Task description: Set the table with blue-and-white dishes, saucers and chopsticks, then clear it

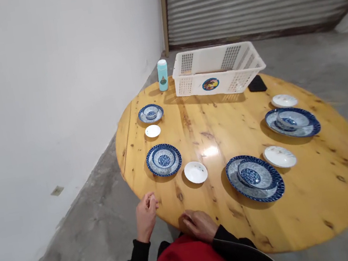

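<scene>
My left hand (146,216) hovers at the near edge of the round wooden table (317,196), fingers curled loosely with nothing in them. My right hand (198,224) rests on the table edge, fingers curled, holding nothing I can see. Nearest to my hands are a blue-patterned plate with a bowl on it (163,159) and a small white saucer (195,172). Further right sits a larger blue plate with a bowl (254,177) and a white saucer (280,156).
A white plastic basket (217,70), a teal bottle (162,75) and a black phone (256,84) stand at the table's far side. More blue-and-white dishes (292,122) (151,113) and saucers (152,130) (284,100) sit around. White wall left, concrete floor, metal shutter behind.
</scene>
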A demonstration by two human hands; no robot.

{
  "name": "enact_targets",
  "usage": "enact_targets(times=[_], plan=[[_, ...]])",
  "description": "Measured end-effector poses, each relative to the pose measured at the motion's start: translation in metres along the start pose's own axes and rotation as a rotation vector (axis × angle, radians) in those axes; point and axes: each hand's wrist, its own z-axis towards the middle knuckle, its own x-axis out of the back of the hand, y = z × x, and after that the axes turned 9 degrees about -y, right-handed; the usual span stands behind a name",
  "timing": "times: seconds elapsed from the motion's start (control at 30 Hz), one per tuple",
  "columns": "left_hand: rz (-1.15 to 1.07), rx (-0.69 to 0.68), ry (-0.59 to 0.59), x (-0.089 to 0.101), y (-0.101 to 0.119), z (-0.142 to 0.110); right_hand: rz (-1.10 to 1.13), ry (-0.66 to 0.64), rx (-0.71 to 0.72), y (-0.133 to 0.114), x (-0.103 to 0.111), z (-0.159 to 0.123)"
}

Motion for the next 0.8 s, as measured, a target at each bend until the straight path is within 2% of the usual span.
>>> enact_targets(times=[0.2,0.33,0.47,0.57,0.8], plan=[[-0.010,-0.086,-0.036,0.008,0.033,0.060,0.148,0.041,-0.040,0.022,0.000,0.004],[-0.017,-0.121,-0.058,0.020,0.052,0.113,0.242,0.101,-0.081,0.030,-0.007,0.006],[-0.015,-0.172,-0.040,0.034,0.074,0.180,0.294,0.174,-0.152,0.029,-0.014,0.014],[0.011,-0.161,-0.050,0.040,0.089,0.237,0.361,0.242,-0.227,0.025,-0.016,0.022],[0.095,-0.122,-0.125,0.043,0.098,0.373,0.546,0.400,-0.405,-0.006,-0.032,0.045]])
